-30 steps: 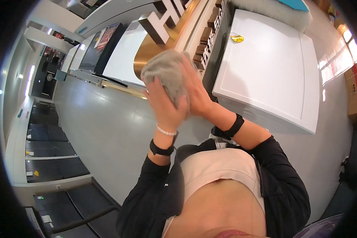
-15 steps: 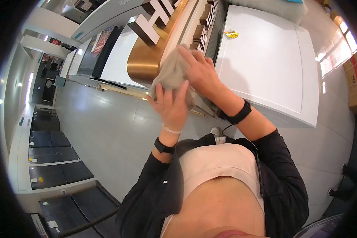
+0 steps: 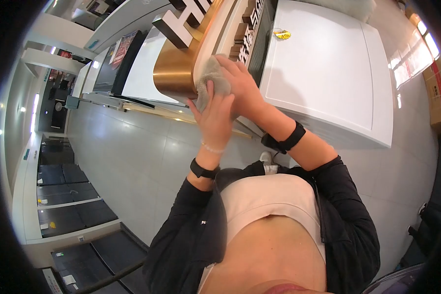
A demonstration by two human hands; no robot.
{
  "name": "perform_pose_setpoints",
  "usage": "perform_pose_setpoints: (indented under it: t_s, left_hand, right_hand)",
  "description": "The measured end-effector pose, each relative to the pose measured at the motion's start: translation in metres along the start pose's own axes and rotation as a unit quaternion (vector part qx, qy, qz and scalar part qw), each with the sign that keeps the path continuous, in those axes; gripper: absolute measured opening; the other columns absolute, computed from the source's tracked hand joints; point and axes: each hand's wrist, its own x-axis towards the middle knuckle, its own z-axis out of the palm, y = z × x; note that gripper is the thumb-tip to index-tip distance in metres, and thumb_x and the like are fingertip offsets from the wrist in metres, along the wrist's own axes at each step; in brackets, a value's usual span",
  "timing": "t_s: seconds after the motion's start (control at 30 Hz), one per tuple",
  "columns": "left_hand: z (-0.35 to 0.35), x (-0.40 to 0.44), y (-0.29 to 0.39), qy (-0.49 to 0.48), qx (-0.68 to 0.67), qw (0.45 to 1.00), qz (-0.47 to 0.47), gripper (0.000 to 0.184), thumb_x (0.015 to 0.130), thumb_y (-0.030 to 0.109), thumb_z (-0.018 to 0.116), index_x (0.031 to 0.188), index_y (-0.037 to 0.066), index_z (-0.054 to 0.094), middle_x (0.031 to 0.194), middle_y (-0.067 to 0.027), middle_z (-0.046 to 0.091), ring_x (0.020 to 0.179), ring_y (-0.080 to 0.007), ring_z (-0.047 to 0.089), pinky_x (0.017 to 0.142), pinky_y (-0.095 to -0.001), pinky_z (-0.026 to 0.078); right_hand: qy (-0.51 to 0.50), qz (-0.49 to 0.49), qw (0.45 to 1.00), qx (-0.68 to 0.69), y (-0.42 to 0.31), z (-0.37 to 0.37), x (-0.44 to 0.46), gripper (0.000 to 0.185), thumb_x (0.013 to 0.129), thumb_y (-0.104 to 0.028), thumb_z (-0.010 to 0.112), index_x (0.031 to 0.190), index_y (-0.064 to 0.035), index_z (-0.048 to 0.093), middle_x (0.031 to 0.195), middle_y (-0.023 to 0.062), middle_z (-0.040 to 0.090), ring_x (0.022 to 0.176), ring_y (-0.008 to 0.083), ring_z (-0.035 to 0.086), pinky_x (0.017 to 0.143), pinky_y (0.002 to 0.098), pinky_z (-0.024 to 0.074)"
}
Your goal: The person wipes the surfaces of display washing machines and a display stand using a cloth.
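Note:
A grey-beige cloth [image 3: 213, 81] is bunched between my two hands, against the rounded end of a brass-coloured sign base [image 3: 174, 73]. My right hand [image 3: 244, 92] presses over the cloth's upper right side, with its fingers bent around it. From below, my left hand [image 3: 215, 120] grips the lower part, its fingers slightly blurred. White block letters with brown sides [image 3: 176, 32] stand on the brass base. To the right of the cloth runs a row of smaller raised characters [image 3: 245, 39].
A large white panel-topped unit [image 3: 323, 73] stands at the right, bearing a yellow sticker [image 3: 282, 34]. Cartons [image 3: 436, 93] sit at the far right edge. Dark panels [image 3: 78, 215] line the left side. Grey tiled floor [image 3: 132, 147] stretches between.
Both hands and the cloth have shifted slightly; the left hand has moved up closer to the right one, and the cloth is bunched smaller. The view has tilted a little.

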Motion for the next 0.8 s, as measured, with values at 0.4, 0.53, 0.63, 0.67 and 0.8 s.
perform_pose_setpoints:
  t_s: [0.4,0.53,0.63,0.67,0.8]
  left_hand:
    - [0.011,-0.056,0.008,-0.243,-0.008,0.969,0.028,0.024,0.088,0.004,0.057,0.109,0.011,0.067,0.123,-0.0085,0.066,0.133,-0.0262,0.05,0.113,-0.0651,0.014]
    - [0.021,-0.062,0.011,-0.232,0.0,0.972,0.023,0.028,0.088,0.002,0.056,0.113,0.009,0.065,0.125,-0.008,0.066,0.135,-0.0258,0.049,0.112,-0.0666,0.014]
    - [0.016,-0.06,0.007,-0.191,-0.03,0.981,0.02,0.033,0.087,-0.001,0.056,0.117,0.009,0.064,0.125,-0.0082,0.065,0.135,-0.026,0.049,0.112,-0.0663,0.016]
    - [0.009,-0.057,0.006,-0.178,-0.037,0.983,0.022,0.034,0.086,-0.002,0.056,0.118,0.008,0.064,0.126,-0.0084,0.065,0.135,-0.0261,0.049,0.112,-0.0656,0.016]
    - [-0.011,-0.042,0.007,-0.142,-0.048,0.988,0.024,0.036,0.084,-0.005,0.057,0.117,0.007,0.065,0.124,-0.01,0.066,0.133,-0.028,0.05,0.109,-0.0557,0.032]
  right_hand:
    - [-0.13,0.248,0.951,0.132,0.045,0.034,-0.123,0.062,0.082,-0.015,0.07,0.137,-0.0005,0.043,0.142,0.023,0.039,0.132,0.042,0.039,0.111,0.0435,0.0343]
    - [-0.17,0.285,0.935,0.123,0.057,0.042,-0.124,0.064,0.087,-0.024,0.064,0.141,-0.0017,0.036,0.143,0.0218,0.038,0.134,0.0403,0.039,0.114,0.0451,0.0313]
    - [-0.144,0.266,0.938,0.17,0.067,0.056,-0.119,0.069,0.085,-0.022,0.067,0.141,0.0026,0.033,0.144,0.027,0.036,0.134,0.0412,0.039,0.112,0.0428,0.0321]
    - [-0.129,0.255,0.939,0.19,0.069,0.06,-0.118,0.071,0.084,-0.021,0.068,0.141,0.0044,0.033,0.144,0.0296,0.034,0.133,0.042,0.038,0.111,0.0419,0.033]
    - [-0.129,0.272,0.922,0.242,0.027,0.033,-0.087,0.065,0.082,-0.017,0.068,0.137,0.0031,0.041,0.147,0.029,0.032,0.133,0.0453,0.036,0.11,0.0444,0.0336]
